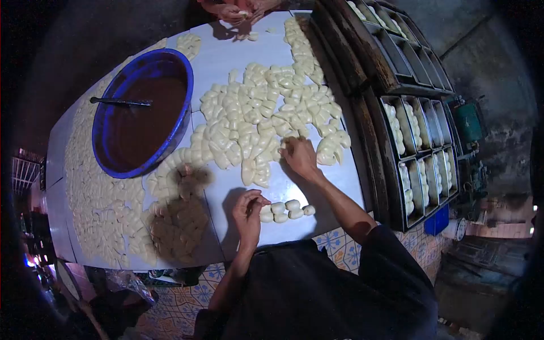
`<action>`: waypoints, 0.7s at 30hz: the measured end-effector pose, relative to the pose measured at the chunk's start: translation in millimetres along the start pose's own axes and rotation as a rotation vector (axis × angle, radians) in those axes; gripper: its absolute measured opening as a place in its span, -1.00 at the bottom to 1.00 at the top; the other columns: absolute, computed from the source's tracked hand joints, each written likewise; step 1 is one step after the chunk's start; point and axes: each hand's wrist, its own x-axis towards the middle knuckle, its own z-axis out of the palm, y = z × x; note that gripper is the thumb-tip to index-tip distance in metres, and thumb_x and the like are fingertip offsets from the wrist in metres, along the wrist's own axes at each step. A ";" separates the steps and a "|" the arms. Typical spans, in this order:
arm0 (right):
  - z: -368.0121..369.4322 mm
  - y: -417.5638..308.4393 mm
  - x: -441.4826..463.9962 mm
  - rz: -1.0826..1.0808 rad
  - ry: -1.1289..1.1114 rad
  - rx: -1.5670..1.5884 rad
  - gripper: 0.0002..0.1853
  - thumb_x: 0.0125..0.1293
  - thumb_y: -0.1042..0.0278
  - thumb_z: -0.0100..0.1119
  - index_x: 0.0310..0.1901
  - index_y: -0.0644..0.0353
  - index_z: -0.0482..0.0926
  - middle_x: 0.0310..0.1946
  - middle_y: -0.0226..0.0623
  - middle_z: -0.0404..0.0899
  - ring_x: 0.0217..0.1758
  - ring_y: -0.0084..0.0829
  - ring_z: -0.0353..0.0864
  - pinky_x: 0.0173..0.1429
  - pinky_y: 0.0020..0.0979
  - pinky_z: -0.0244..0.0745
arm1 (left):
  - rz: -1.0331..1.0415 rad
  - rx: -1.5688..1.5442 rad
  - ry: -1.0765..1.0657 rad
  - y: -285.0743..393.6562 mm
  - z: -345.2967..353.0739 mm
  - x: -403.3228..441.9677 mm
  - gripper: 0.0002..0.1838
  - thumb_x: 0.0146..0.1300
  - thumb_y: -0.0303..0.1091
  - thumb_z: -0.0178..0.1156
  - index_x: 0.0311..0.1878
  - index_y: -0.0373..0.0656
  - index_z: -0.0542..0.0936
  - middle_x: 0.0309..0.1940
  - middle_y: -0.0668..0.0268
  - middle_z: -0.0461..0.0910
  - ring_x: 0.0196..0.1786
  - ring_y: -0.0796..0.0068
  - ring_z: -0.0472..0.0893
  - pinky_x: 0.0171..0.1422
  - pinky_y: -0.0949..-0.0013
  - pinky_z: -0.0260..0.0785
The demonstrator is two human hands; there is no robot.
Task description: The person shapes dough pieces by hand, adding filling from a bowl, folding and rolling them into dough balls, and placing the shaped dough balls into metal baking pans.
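Note:
My right hand (300, 156) reaches to the near edge of a spread of pale, glossy dough pieces (249, 116), its fingers closed on a small dough piece (283, 145). Close to the table's front edge, my left hand (247, 214) is held with bent fingers, thumb and fingertips drawn together. Whatever those fingers may hold is too small to make out. Just right of the left hand lie several rounded dough rolls (294, 213) in two short rows, the nearest almost touching it.
A blue basin (188, 107) of brown liquid, with a dark-handled utensil (120, 102), stands on the white table (277, 232) at left. More dough pieces (96, 209) surround it. Metal tins (422, 127), some with dough rolls, are stacked right. Another person's hands (241, 12) handle dough opposite.

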 end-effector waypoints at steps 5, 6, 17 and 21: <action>9.3 48.0 -16.7 0.095 0.125 0.294 -0.82 0.09 0.47 0.34 -0.31 0.31 0.55 -0.42 -0.28 0.55 -0.29 -0.39 0.60 -0.20 -0.37 0.54 | -0.024 -0.068 0.033 -6.2 -12.4 3.8 -0.83 0.27 -0.63 0.07 -0.09 -0.29 0.51 -0.39 0.30 0.54 -0.25 0.49 0.61 -0.09 0.45 0.43; -7.7 34.6 -23.8 0.183 0.181 0.683 -0.90 0.14 0.58 0.23 -0.33 0.32 0.49 -0.37 -0.31 0.53 -0.33 -0.46 0.61 -0.25 -0.43 0.58 | -0.034 -0.059 0.045 -9.9 -16.7 3.4 -0.82 0.28 -0.64 0.06 -0.07 -0.30 0.51 -0.39 0.31 0.54 -0.25 0.50 0.61 -0.08 0.45 0.43; -9.7 -18.5 -31.8 0.104 0.069 -0.055 -0.61 0.08 0.18 0.29 -0.02 0.05 0.62 -0.32 -0.06 0.61 -0.28 0.01 0.59 -0.13 -0.17 0.51 | -0.043 0.048 -0.277 5.3 2.6 -14.2 -0.83 0.32 -0.57 0.07 -0.04 -0.31 0.51 -0.35 0.29 0.59 -0.24 0.56 0.60 -0.06 0.50 0.43; -36.5 -22.0 -66.6 0.225 0.010 0.419 -0.76 0.05 0.38 0.30 -0.21 0.22 0.59 -0.34 -0.21 0.61 -0.36 -0.30 0.65 -0.24 -0.30 0.55 | 0.072 0.198 -0.233 11.5 -17.5 -21.3 -0.75 0.25 -0.56 0.14 0.00 -0.27 0.51 -0.23 0.30 0.62 -0.11 0.53 0.60 0.00 0.44 0.44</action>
